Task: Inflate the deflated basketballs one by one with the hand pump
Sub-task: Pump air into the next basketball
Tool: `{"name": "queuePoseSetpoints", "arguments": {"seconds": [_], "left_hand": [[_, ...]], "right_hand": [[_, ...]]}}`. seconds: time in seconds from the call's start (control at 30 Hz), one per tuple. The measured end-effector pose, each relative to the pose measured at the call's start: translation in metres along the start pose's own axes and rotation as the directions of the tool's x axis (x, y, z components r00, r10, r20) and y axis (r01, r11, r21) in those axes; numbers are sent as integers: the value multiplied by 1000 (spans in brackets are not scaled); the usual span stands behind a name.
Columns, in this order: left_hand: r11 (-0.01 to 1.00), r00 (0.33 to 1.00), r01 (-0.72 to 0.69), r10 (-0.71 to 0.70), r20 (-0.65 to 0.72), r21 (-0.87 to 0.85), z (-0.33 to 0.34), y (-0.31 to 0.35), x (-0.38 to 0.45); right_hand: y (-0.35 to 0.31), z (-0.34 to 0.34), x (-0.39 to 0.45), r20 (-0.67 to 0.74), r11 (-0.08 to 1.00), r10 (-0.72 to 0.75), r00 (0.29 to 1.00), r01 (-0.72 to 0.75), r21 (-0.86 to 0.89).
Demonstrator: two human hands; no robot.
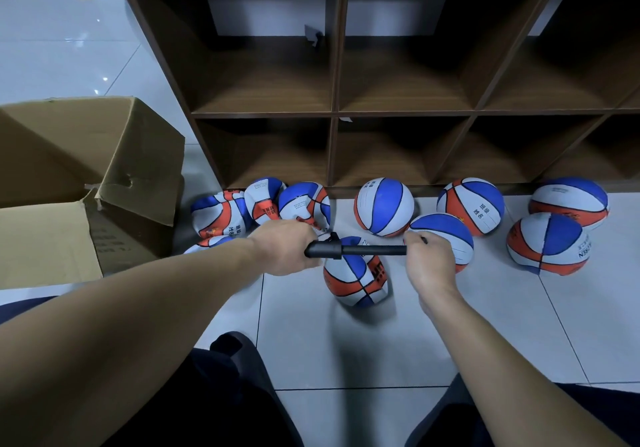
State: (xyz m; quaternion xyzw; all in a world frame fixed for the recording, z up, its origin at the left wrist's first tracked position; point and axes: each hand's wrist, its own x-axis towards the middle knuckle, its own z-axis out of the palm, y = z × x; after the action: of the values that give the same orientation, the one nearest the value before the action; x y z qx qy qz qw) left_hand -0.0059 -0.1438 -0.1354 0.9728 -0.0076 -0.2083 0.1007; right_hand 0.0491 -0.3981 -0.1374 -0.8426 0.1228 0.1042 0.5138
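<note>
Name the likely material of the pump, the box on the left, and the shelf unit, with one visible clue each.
Hand pump: probably plastic; matte black, moulded barrel.
Box: corrugated cardboard; brown, creased flaps, a torn spot.
Shelf unit: wood or wood-look laminate; dark brown grain lines, smooth surface.

The tiled floor (pixel 346 349) carries the basketballs (pixel 384 207), a cardboard box (pixel 86 183) and a wooden shelf unit (pixel 332 114).

Landmark: central ball (pixel 356 273) under pump. Bare tile toward person and right-front of it: free passage. Left: crumpled balls (pixel 221 214) crowd gap before cardboard box (pixel 86 183). Beyond: shelf unit (pixel 332 114) blocks. Right: round balls (pixel 547 242), narrow lanes between
</note>
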Motion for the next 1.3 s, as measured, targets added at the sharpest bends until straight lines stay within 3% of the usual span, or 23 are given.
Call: {"name": "queuePoseSetpoints", "arguments": {"seconds": [0.1,0.23,0.8,1.07,1.3], "left_hand": [[1000,1000,11,-11,3,-5,3,3,0],[1000,999,3,-2,-48,10,6,12,-1],[995,997,-75,77,-25,68,16,32,-1],[993,994,-105,106,-22,55,13,23,5],[999,999,-6,4,50,46,4,-10,2]], "right_hand": [[-1,3,-1,-48,999,23,999,-21,34],[-2,15,-19,-80,999,-51,995,52,10],[16,56,-44,73,973,-163,984,173,-152],[18,49,-31,133,991,-76,988,90,-98],[17,14,-5,17,997,0,1000,1,-73]]}}
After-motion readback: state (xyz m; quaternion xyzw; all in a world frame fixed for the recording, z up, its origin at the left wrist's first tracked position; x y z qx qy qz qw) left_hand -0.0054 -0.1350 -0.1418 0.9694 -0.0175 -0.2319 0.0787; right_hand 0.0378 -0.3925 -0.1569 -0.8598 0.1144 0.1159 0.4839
